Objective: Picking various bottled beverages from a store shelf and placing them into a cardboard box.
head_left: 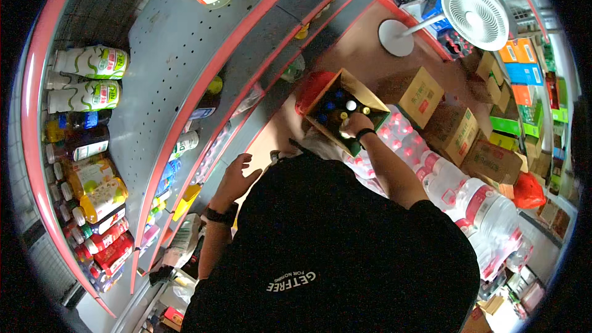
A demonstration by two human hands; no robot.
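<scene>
My right hand (358, 124) reaches into an open cardboard box (365, 91), its fingers curled down among capped bottles. Whether it grips one of them is hidden. A white cap (351, 105) and a yellow cap (366, 111) show beside the hand, with several dark blue caps (329, 105) further left in the box's shadow. The box sits by shrink-wrapped bottles with pink-red caps (401, 130). My left hand (237, 179) hangs in the air beside the lower shelves, fingers apart and holding nothing.
Grey perforated shelves (185, 51) with red edges curve along the left, carrying several drinks (99, 189). A white pedestal fan (476, 17) stands at the back right. Cartons (421, 97) and large water bottles (481, 208) line the right side. A red bag (528, 190) lies beyond.
</scene>
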